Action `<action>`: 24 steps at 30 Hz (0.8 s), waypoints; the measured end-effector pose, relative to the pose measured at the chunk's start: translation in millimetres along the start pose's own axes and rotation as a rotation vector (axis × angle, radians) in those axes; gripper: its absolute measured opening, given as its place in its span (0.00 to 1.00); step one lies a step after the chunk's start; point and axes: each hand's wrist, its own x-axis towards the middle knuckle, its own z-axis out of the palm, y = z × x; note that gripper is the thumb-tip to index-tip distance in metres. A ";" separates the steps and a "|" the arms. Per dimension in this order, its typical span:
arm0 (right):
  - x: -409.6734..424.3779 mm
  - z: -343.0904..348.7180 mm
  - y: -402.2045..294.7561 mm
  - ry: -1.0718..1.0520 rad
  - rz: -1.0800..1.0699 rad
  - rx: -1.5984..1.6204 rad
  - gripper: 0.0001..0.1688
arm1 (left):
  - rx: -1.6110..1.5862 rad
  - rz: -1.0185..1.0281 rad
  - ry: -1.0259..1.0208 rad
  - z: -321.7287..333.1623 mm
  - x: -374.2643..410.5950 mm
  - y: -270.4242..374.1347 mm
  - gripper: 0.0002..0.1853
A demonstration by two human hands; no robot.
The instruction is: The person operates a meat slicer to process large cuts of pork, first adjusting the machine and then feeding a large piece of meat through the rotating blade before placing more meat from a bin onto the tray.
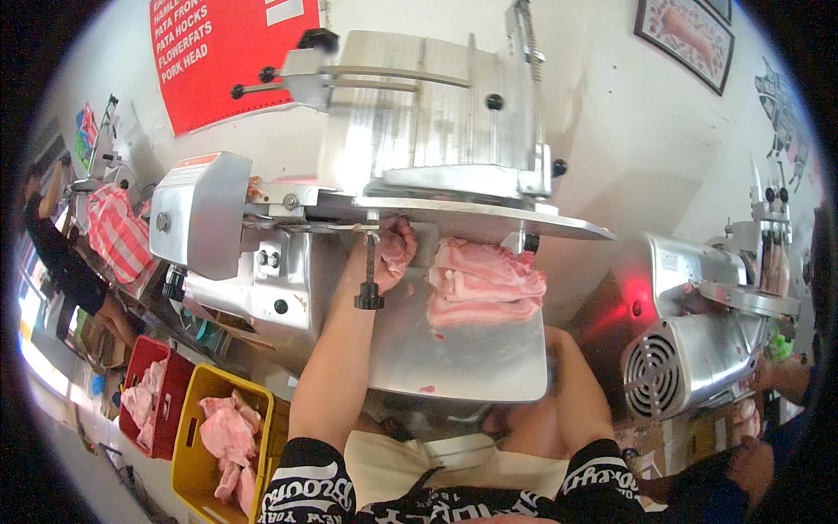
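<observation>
A bone-and-meat slicer with a ribbed metal carriage point(393, 124) stands before me. Below its carriage, my left hand point(395, 252) is near the underside of the flat metal plate point(484, 213). Its fingers look curled, and I cannot tell whether they hold anything. A threaded rod with a black knob point(368, 296) crosses in front of that wrist. To the hand's right, a stack of pink pork slices point(488, 285) lies on the metal receiving tray point(458, 367). My right arm reaches up beside the tray's right edge; the hand itself is out of view.
A yellow crate point(186, 452) and a red crate point(167, 393) at lower left hold pork pieces. Another slicer point(694, 354) stands at right, with a person's hand point(753, 465) near it. At far left, a person is by a striped cloth point(118, 232).
</observation>
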 end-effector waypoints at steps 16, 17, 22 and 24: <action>5.5 4.2 10.6 0.002 -0.068 -0.015 0.21 | 0.617 -0.007 0.008 11.6 -26.0 -6.1 0.09; 5.1 3.8 12.6 0.010 -0.075 -0.022 0.21 | 0.922 0.169 -0.024 17.0 -28.9 -24.4 0.11; 22.3 7.3 33.6 0.082 -0.147 -0.079 0.21 | 2.356 0.842 -0.531 95.4 -61.4 -132.8 0.24; 28.6 12.5 41.0 0.017 -0.027 0.069 0.21 | 2.573 0.919 -0.673 72.5 -51.5 -151.6 0.26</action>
